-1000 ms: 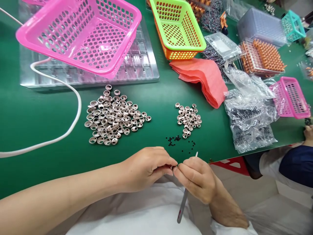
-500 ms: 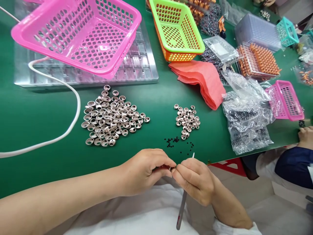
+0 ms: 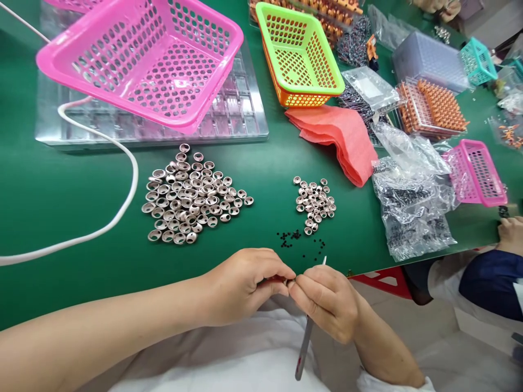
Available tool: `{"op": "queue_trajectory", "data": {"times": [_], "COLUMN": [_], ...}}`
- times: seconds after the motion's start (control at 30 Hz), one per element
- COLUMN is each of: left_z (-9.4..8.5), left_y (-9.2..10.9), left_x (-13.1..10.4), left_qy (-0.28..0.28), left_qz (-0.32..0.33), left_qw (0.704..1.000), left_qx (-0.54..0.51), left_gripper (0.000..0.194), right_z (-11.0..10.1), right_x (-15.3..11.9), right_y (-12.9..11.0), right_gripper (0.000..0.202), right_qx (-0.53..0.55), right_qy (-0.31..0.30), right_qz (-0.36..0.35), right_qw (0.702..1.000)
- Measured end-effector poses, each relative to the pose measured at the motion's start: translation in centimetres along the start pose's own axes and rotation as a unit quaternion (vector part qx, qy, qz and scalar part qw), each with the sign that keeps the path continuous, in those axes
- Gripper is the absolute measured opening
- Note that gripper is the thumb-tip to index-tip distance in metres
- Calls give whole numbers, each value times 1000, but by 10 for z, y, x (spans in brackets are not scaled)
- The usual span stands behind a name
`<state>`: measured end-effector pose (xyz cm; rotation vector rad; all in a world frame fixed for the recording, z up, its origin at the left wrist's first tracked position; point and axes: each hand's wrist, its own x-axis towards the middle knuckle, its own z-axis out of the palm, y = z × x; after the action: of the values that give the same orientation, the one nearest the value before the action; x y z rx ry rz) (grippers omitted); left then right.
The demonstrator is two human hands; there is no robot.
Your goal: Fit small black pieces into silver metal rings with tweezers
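The green flat worktop (image 3: 265, 169) carries all loose stock. A pink perforated plastic basket (image 3: 190, 117) sits far left on a clear, compartmented tray (image 3: 245, 133). A large heap of silvery, hollow metal rings (image 3: 190, 196) lies left, nearer. At the near edge, the left hand (image 3: 247, 286) pinches a small part (image 3: 288, 281), mostly hidden, thumb and forefinger close together. The right hand (image 3: 329, 305) meets it there, fingers curled, and retains slim grey tweezers (image 3: 304, 345), tip pointing far. Smaller silvery rings (image 3: 312, 204) lie beyond; tiny black pieces (image 3: 296, 234) lie nearer.
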<state>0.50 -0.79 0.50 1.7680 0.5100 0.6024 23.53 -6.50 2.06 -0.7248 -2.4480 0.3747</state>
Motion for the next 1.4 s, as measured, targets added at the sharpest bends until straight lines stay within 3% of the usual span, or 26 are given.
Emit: {"op": "queue_trajectory", "data": {"times": [0.23, 0.53, 0.9, 1.13, 1.4], "left_z": [0, -3, -11, -9, -3], "left_y": [2, 2, 7, 5, -1], "left_x": [0, 3, 10, 8, 4], "left_qy": [4, 9, -17, -19, 2], "left_qz": [11, -43, -165, -135, -69], "left_qw": [1000, 998, 967, 981, 994], "left_qx": [-3, -50, -191, -139, -84], "left_gripper": [16, 15, 11, 13, 15], "right_z": [4, 4, 14, 12, 8], "right_x": [1, -1, -6, -8, -2], "right_y": [0, 1, -9, -5, -3], "right_gripper": [27, 25, 29, 23, 23], "right_qx": [-6, -14, 46, 31, -8], "right_qy": [22, 32, 190, 110, 80], "right_qz": [-2, 17, 120, 76, 35], "right_qw": [1000, 999, 973, 991, 996]}}
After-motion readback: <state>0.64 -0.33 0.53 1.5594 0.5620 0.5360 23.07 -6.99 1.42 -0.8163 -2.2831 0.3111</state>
